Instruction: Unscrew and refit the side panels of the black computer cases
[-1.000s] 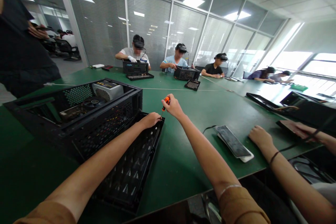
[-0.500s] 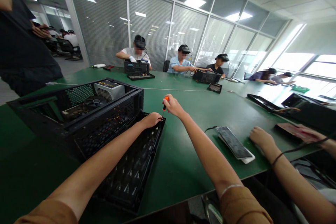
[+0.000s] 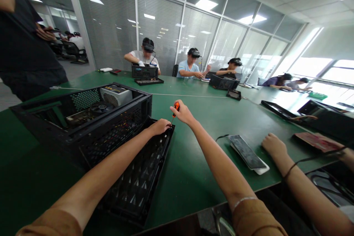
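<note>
In the head view my right hand [image 3: 183, 112] is closed around the orange and black handle of a screwdriver [image 3: 177, 107], its thumb sticking out to the left. The shaft points down at the far end of a black front panel [image 3: 149, 166] lying on the table. My left hand [image 3: 160, 127] rests at that same end, fingers pinched together beside the screwdriver tip; whatever they hold is too small to see. Left of the panel lies a black computer case [image 3: 83, 125], open on top, with a grey power supply [image 3: 116, 96] and a fan inside.
A phone [image 3: 246, 151] on a white object lies right of my right forearm. Beyond it rest a neighbour's hand [image 3: 275, 146] and a reddish flat board [image 3: 315, 142]. Several co-workers sit across the green table [image 3: 199, 147] with other cases. A person [image 3: 24, 44] stands at left.
My right thumb has loosened outward and the screwdriver leans slightly more to the right. My left hand keeps its place. Across the table, a co-worker's hand has lifted off a computer case.
</note>
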The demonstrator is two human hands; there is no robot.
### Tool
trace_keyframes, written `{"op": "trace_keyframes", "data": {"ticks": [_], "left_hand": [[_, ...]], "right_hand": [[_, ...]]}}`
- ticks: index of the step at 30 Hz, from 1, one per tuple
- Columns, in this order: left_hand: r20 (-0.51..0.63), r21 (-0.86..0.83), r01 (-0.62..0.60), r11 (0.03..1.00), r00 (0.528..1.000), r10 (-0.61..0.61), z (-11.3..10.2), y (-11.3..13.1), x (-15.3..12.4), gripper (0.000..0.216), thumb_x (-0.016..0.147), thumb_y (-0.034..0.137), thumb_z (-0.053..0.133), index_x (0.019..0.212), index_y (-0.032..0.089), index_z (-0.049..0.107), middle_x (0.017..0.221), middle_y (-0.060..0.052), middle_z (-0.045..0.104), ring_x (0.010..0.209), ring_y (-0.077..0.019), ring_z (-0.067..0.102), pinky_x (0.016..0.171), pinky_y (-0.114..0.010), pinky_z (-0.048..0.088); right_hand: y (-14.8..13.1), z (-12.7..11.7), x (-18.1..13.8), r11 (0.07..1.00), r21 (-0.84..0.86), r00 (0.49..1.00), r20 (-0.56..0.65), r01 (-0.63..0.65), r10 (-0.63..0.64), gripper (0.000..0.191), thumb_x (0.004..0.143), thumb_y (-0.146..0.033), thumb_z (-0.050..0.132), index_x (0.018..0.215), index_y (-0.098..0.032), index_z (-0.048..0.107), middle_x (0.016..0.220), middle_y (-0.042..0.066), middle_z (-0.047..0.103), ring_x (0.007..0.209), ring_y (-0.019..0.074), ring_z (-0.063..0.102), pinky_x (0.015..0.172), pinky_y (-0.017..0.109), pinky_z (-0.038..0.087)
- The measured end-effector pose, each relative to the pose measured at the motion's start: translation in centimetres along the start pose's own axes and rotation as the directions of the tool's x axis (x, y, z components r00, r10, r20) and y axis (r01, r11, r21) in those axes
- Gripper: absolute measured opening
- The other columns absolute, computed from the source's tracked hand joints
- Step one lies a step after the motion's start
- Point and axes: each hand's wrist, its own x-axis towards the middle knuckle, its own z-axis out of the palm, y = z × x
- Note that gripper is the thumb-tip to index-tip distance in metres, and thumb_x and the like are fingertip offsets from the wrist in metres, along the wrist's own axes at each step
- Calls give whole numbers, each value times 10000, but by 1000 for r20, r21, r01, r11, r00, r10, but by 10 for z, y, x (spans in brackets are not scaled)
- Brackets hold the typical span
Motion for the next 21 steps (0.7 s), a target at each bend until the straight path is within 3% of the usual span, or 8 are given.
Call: {"op": "trace_keyframes", "data": {"ticks": [5,16,21], "left_hand": [[1,2,-14,1000,1000,14,1,-1,0,187,799,175,460,863,150,634,888,-56,654,857,-158,578,781,-233,399],[8,-21,-8,1000,1000,8,1,-1,1,191,802,190,457,856,151,636,867,-53,658,843,-159,584,763,-231,405],[5,-19,5,1000,1000,-5,1,-2,1,198,804,183,452,874,154,635,887,-50,658,854,-153,584,773,-228,403]], "right_hand": [[-1,-3,3,998,7,997,49,66,-66,165,775,-270,389,896,-177,450,730,-11,516,631,114,480,631,235,381],[-5,9,1,993,106,999,-18,-47,50,256,764,-396,470,946,-219,440,673,-50,508,481,90,482,486,209,397],[-1,8,4,956,247,984,120,-158,131,177,769,-356,437,867,-209,434,640,-60,530,420,79,490,439,205,403]]}}
